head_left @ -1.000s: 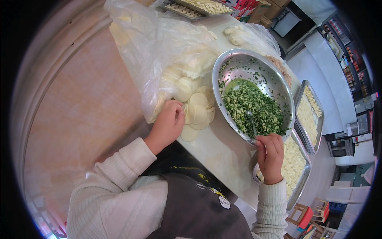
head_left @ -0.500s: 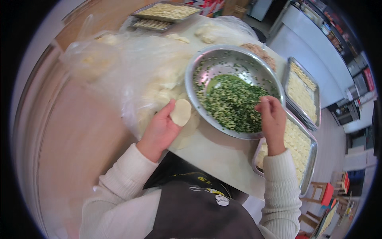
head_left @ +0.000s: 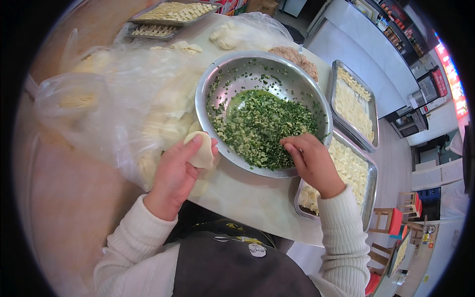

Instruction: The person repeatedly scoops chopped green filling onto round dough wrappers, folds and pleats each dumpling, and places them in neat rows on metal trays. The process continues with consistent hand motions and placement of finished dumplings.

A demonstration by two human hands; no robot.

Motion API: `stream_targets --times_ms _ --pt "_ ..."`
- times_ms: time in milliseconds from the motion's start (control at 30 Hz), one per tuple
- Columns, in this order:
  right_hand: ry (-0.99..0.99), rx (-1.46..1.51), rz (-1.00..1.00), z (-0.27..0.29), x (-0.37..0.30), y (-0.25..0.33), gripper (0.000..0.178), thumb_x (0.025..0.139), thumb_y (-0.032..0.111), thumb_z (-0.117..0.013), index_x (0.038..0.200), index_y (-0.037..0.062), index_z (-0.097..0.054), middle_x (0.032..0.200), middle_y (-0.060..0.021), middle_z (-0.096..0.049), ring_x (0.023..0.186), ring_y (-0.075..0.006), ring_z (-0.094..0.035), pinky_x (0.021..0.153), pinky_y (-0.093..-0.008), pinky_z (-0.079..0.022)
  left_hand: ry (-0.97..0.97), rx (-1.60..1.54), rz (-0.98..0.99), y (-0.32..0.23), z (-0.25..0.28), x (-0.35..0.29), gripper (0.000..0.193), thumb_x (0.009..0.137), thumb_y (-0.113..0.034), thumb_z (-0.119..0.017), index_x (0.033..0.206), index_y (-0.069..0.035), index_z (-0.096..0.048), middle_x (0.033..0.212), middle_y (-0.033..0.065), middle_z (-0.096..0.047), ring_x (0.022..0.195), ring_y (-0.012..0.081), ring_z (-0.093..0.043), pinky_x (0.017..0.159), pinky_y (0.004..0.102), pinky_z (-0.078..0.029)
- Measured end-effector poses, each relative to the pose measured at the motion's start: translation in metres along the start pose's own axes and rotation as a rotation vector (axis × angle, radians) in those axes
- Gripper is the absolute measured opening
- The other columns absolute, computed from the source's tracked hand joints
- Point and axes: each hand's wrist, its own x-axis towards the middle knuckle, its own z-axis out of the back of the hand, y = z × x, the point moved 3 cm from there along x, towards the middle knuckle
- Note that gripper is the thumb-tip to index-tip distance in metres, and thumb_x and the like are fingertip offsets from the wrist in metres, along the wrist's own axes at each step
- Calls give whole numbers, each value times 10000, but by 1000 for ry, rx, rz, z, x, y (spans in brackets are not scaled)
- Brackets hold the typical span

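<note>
My left hand (head_left: 174, 171) pinches a round, pale dumpling wrapper (head_left: 202, 150) between thumb and fingers, close to the bowl's left rim. Chopped green filling (head_left: 269, 123) with pale bits fills much of the wide steel bowl (head_left: 200, 101), and more of it clings to the inner wall. Over the bowl's near right side, the fingers of my right hand (head_left: 312, 161) are drawn together down at the filling. Whatever they hold, if anything, is hidden.
Clear plastic bags (head_left: 133, 99) spread over dough pieces at left. Filled dumplings line a metal tray (head_left: 368, 218) by my right wrist, with stacked trays (head_left: 377, 141) beyond. Minced meat (head_left: 297, 60) lies behind the bowl. More trays (head_left: 173, 24) stand at the far left; a red stool (head_left: 396, 222) is at right.
My right hand has moved down and left into the filling. The wrapper in my left hand has turned, and my thumb now lies across it. The whole view has shifted somewhat.
</note>
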Motion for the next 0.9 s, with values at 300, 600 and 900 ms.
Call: stream_targets --times_ms 300,600,900 --pt "-239 573 -407 6 -70 15 255 1011 160 -487 1038 -31 -655 908 -85 -677 720 -116 -592 668 -260 -487 -58 4 -111 -7 -7 9 316 961 -141 -572 1225 21 -509 1078 100 -625 933 150 -622 838 305 -538" --pt "-649 1097 -565 -20 -76 -3 328 1016 228 -480 1078 -65 -613 855 -128 -675 693 -128 -555 618 -265 -464 58 -238 42 -2 -32 23 359 1028 -182 -375 1257 84 -451 1188 212 -574 1081 303 -589 958 413 -485" --pt "-532 196 32 -15 -80 46 167 924 108 -563 1006 -25 -624 896 -143 -646 750 -245 -599 693 -332 -487 144 -261 117 23 -87 42 360 1018 -113 -317 1287 108 -408 1259 221 -517 1143 315 -547 1023 449 -443"
